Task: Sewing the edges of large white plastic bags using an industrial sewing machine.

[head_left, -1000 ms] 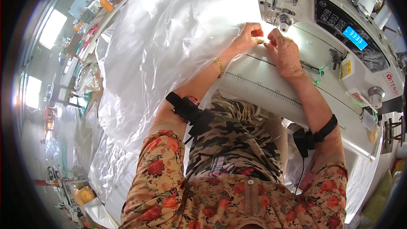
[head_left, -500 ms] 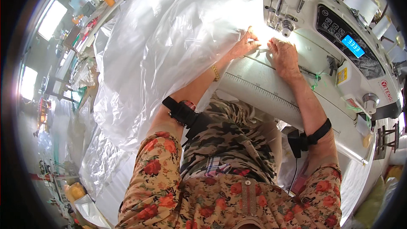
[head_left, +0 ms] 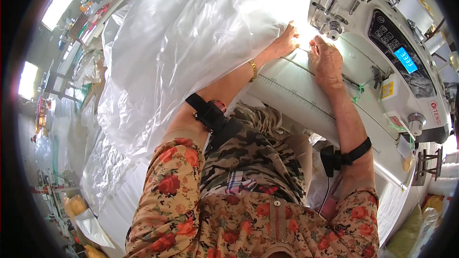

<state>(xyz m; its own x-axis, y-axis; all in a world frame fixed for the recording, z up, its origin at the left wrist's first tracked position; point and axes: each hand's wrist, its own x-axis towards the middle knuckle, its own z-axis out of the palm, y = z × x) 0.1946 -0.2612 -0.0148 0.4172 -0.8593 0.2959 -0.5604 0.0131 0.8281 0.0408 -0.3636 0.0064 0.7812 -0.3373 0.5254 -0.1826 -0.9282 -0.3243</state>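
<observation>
Both of my hands are at a white sewing machine (head_left: 349, 43), just in front of its needle area under a bright lamp. My left hand (head_left: 287, 40) has its fingers drawn together at the edge of a large white translucent plastic sheet (head_left: 191, 33). Beside it, my right hand (head_left: 327, 64) is closed in a pinch, thumb and fingertips together, over the machine bed (head_left: 306, 74). Glare washes out the fingertips, so whatever lies in either pinch cannot be made out. A narrow gap separates the two hands.
A ruler scale (head_left: 296, 98) runs along the bed's near edge. Green thread (head_left: 358, 93) hangs at a small fitting right of my right hand. The machine's lit blue display (head_left: 405, 60) faces me, with white thread cones (head_left: 413, 9) behind. A cluttered bench (head_left: 103, 16) stands far left.
The whole view has shifted slightly, with the machine now further right. My left hand has turned, its fingers pointing more upward. My right hand stays pinched near the needle area.
</observation>
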